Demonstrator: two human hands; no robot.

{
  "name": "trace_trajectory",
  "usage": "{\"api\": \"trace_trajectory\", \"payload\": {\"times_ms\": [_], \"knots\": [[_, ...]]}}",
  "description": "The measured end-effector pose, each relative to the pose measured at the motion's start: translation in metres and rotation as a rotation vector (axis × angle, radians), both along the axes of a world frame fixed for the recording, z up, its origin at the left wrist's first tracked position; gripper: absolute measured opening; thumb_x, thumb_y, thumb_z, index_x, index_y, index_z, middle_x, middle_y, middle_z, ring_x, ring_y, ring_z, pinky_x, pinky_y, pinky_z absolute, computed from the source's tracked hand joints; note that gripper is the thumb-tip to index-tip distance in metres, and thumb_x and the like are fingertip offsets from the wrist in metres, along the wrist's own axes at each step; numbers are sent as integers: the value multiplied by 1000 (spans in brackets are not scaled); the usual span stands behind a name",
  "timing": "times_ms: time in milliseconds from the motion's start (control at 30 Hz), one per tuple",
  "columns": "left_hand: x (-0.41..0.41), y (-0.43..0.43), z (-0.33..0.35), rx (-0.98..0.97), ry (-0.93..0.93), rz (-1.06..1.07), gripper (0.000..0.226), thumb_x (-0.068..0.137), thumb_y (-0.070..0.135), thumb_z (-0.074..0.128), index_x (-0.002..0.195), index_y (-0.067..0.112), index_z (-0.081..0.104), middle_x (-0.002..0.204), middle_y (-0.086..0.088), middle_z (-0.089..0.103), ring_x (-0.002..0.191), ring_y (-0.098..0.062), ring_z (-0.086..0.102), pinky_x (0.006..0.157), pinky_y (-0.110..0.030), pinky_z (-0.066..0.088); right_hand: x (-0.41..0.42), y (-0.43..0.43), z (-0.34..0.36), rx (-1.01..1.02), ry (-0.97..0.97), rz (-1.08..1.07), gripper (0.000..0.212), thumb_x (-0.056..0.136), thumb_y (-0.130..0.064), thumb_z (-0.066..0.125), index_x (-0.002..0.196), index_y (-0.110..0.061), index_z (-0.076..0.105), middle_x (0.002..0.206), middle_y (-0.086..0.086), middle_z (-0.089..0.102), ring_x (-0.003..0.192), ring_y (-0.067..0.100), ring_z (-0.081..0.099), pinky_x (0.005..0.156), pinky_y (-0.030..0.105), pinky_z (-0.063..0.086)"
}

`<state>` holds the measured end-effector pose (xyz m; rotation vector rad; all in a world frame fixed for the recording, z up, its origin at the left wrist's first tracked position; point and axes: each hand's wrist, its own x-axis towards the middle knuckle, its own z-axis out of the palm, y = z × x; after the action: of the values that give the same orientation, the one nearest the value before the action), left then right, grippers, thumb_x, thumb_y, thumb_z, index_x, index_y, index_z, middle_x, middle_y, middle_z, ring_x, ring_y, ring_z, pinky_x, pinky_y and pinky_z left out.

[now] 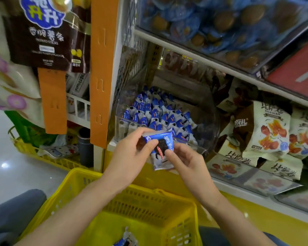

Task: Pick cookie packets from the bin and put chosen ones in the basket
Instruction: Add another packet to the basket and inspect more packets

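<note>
1. Head view shows both hands together on one blue cookie packet. The left hand pinches its upper left part, and the right hand pinches its lower right side.
2. The packet hangs in the air just in front of the shelf's front edge, between the clear bin of matching packets behind it and the yellow basket below.
3. The step in hand looks like checking the packet before choosing it. Light fingertip pinches at the wrapper's edges suit this, since squeezing the middle could crack the cookies inside.
4. Turning the packet so the printed face and the seams both come into sight would make the check more thorough.
5. If the packet is chosen, one hand can let go and the other can carry it down over the basket's open middle. It is best released low, beside the packet already in the basket, not dropped from a height.
6. The basket's near rim sits close under the forearms, so the lowering hand should go straight down to avoid catching it.
7. If the packet is rejected, it belongs back in the bin, clear of the front wall.
</note>
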<state>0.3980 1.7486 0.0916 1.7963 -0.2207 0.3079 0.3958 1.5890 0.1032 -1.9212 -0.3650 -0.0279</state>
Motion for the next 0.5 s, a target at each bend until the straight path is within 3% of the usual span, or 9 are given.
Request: {"api": "trace_trajectory", "payload": {"times_ms": [167, 300, 433, 500], "knots": [[33, 14, 22, 452, -269, 113, 33, 95, 32, 40, 124, 18, 47, 112, 6, 52, 100, -4, 41, 86, -23, 31, 38, 2, 42, -128, -202, -190, 11, 89, -29, 56, 98, -30, 62, 89, -12, 69, 81, -3, 64, 69, 14, 50], [53, 28, 10, 862, -250, 130, 39, 97, 39, 26, 120, 21, 51, 119, 1, 57, 111, -17, 47, 93, -32, 30, 93, 6, 66, -318, -320, -404, 23, 91, -31, 55, 110, -19, 60, 87, -15, 59, 66, -6, 57, 52, 4, 40], [55, 33, 1, 907, -318, 131, 56, 95, 44, 13, 95, 20, 63, 93, 3, 66, 90, -18, 56, 83, -32, 35, 156, 4, 69, -498, -268, -499, 30, 94, -28, 53, 112, -5, 61, 98, 8, 62, 82, 14, 58, 66, 14, 36], [58, 36, -2, 881, -388, 149, 51, 95, 40, 20, 88, 19, 65, 85, 2, 67, 81, -18, 58, 78, -32, 39, 184, 0, 66, -543, -195, -489, 34, 95, -26, 50, 115, 1, 58, 97, 15, 58, 74, 19, 57, 61, 21, 38]]}}
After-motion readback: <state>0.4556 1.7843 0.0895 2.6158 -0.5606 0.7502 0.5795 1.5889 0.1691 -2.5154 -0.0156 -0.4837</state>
